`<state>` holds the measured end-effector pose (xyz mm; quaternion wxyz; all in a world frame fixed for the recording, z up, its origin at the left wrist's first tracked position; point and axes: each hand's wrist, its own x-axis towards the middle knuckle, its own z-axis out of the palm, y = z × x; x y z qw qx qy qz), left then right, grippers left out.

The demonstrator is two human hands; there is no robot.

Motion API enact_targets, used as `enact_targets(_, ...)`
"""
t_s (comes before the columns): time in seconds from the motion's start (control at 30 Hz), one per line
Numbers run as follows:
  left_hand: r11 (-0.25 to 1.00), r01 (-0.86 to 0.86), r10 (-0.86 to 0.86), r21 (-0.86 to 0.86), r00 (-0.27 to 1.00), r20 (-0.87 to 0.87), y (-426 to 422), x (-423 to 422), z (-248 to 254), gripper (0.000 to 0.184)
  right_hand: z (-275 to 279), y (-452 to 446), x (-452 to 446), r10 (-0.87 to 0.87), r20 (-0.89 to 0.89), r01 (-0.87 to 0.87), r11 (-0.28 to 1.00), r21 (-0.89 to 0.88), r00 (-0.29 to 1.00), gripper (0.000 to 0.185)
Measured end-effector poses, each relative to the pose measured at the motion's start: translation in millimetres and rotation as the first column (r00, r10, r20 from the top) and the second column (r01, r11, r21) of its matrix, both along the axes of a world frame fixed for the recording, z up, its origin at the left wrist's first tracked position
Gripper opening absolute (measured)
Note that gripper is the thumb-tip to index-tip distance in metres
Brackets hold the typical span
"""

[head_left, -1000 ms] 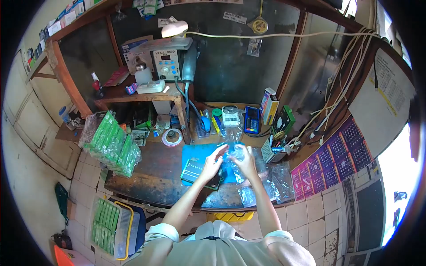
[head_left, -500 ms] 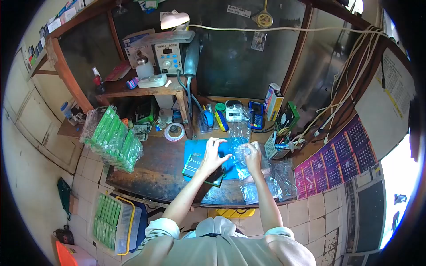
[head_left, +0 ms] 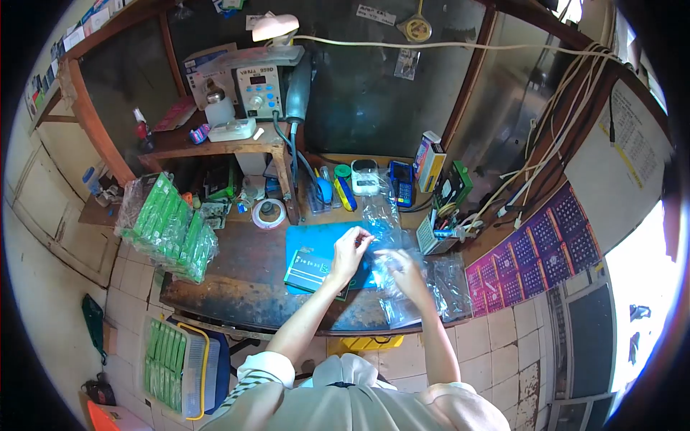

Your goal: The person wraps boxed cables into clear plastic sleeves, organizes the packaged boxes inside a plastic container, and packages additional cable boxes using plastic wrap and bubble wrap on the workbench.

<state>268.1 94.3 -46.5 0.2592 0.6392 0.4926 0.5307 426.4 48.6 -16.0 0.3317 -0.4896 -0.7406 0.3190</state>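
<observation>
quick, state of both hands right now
Left hand: closed in a pinch, contents unclear.
Right hand: blurred near clear plastic, grip can't be told.

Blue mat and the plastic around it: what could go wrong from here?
1. Clear plastic lies by the desk's front edge, so it may slide off.
2. The left hand's wrist crosses the green packet on the blue mat; it could nudge it.
3. The pen basket stands close beyond the right hand and might get knocked.
</observation>
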Motion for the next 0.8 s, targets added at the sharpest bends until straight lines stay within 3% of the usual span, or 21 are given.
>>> enact_targets(0.07, 1.000, 0.011, -0.011, 0.016, 1.000, -0.016, -4.2, 2.1, 0.6, 0.012, -17.2, 0.9, -5.0, -0.016, -0.030, 0.016, 1.000, 0.008, 0.999, 0.035)
enact_targets(0.13, 0.990, 0.051, -0.044, 0.131, 0.997, -0.060, -9.2, 1.2, -1.0, 0.010, -32.6, 9.0, -7.9, -0.210, -0.144, 0.172, 0.956, -0.236, 0.967, 0.035)
enact_targets(0.2, 0.988, 0.083, -0.072, 0.128, 0.994, -0.084, -15.8, -0.1, -3.9, 0.009, -57.2, 25.6, -6.2, -0.250, -0.119, 0.218, 0.948, -0.233, 0.961, 0.034)
enact_targets(0.27, 0.978, 0.119, -0.097, 0.170, 0.987, -0.132, -21.3, -2.3, -6.5, 0.008, -72.0, 40.3, -7.8, -0.351, -0.251, 0.268, 0.911, -0.313, 0.902, 0.041)
enact_targets(0.3, 0.985, 0.124, -0.110, 0.123, 0.987, -0.117, -26.8, -3.4, -1.8, 0.008, -58.8, 41.1, -11.0, -0.355, -0.404, 0.166, 0.886, -0.433, 0.843, 0.035)
enact_targets(0.33, 0.985, 0.117, -0.103, 0.124, 0.988, -0.118, -28.1, -4.8, -3.2, 0.008, -52.1, 41.6, -15.9, -0.348, -0.405, 0.159, 0.888, -0.432, 0.845, 0.035)
enact_targets(0.4, 0.974, 0.163, -0.141, 0.160, 0.980, -0.142, -27.8, -7.2, -9.2, 0.008, -44.0, 43.3, -26.0, -0.463, -0.698, 0.060, 0.853, -0.518, 0.546, 0.034)
enact_targets(0.43, 0.970, 0.173, -0.155, 0.171, 0.981, -0.115, -26.3, -7.3, -16.8, 0.012, -57.5, 52.2, -29.4, -0.524, -0.657, 0.133, 0.825, -0.549, 0.542, 0.032)
enact_targets(0.57, 0.978, 0.188, -0.185, 0.086, 0.982, -0.046, -19.6, -10.4, -28.4, 0.020, -74.4, 53.4, -40.2, -0.471, -0.778, -0.031, 0.848, -0.530, 0.415, 0.021)
enact_targets(0.67, 0.975, 0.208, -0.205, 0.083, 0.978, -0.034, -23.9, -8.2, -16.8, 0.023, -56.0, 38.1, -49.0, -0.487, -0.766, -0.056, 0.828, -0.557, 0.420, 0.020)
enact_targets(0.7, 0.973, 0.172, -0.168, 0.156, 0.985, -0.036, -21.0, -6.4, -18.9, 0.022, -59.3, 40.6, -45.5, -0.463, -0.788, -0.185, 0.802, -0.568, 0.406, 0.018)
enact_targets(0.8, 0.994, 0.089, -0.087, 0.057, 0.995, -0.042, -15.7, -8.9, -22.0, 0.020, -66.4, 37.4, -51.6, -0.353, -0.830, -0.105, 0.895, -0.434, 0.432, 0.020)
